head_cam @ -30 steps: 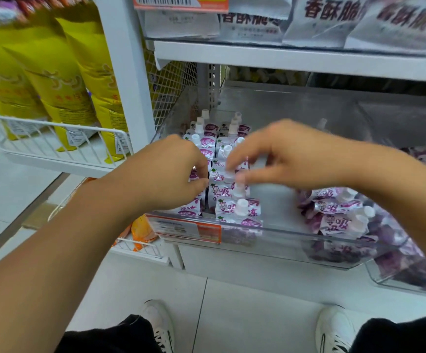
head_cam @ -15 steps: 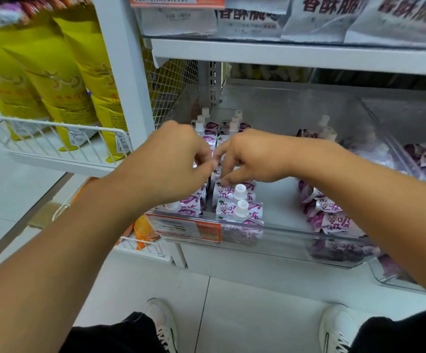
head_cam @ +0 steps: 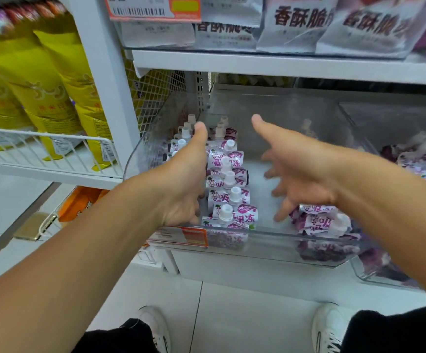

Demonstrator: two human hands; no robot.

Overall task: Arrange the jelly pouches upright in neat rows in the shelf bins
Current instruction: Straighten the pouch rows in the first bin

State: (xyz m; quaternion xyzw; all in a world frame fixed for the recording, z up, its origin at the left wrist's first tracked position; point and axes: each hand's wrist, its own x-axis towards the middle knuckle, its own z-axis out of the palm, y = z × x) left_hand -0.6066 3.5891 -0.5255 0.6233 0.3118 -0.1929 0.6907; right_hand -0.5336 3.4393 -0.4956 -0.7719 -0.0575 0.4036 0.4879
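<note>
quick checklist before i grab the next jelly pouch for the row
1. Right hand free: ok, fingers spread, holding nothing.
2. Left hand free: cannot tell, its fingers are hidden beside the row.
3. Upright row neat: ok, caps up, in line.
4. Bare bin floor beside the row: ok.
5. Loose pouches within reach: ok, lying flat under the right fingers.
6. Bin front wall intact: ok.

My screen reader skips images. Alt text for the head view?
Two bare hands, left hand and right hand, reach open into a clear shelf bin, flanking a row of upright jelly pouches; loose pouches lie at right.
</note>
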